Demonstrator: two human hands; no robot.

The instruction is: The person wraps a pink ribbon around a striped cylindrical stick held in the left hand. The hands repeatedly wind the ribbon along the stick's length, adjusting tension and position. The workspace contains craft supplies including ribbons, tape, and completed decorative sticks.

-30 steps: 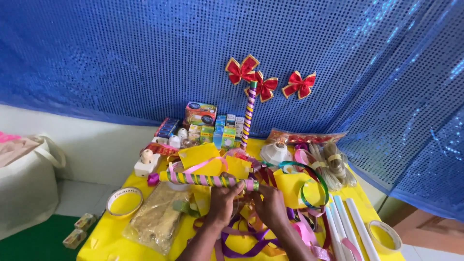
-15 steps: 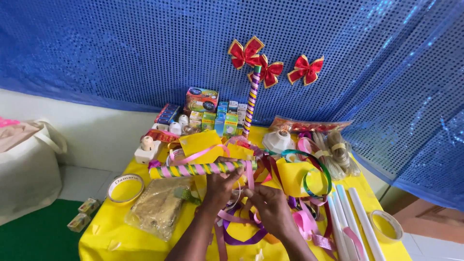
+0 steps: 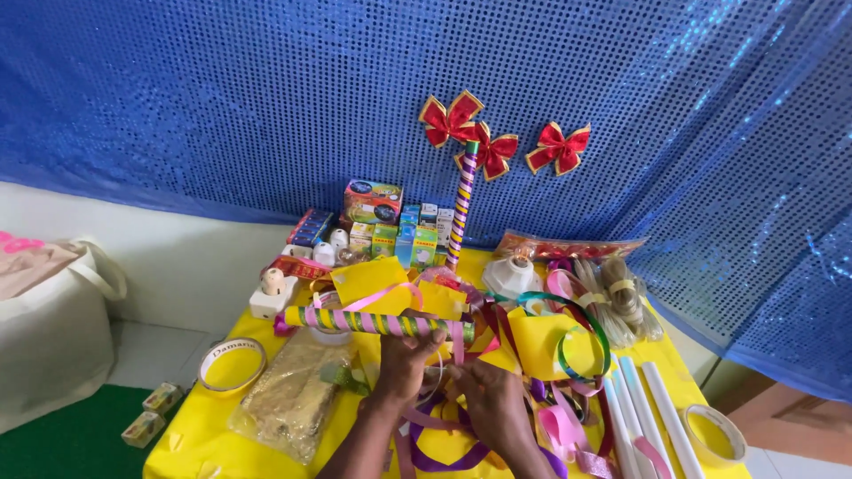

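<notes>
Gripping the striped stick (image 3: 377,321) near its end, left hand (image 3: 404,368) closed around it; right hand (image 3: 488,399) pinches ribbon (image 3: 444,424). Judged best practice: keep ribbon taut, overlapping evenly.

Blue sequined backdrop (image 3: 222,98) above white wall (image 3: 177,257), green floor (image 3: 71,439).

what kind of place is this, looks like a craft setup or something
Probably a home craft or decoration-making corner. A yellow table is crowded with ribbons, tape rolls and a striped stick by both hands, with red bows pinned on a blue sequin backdrop.
</notes>
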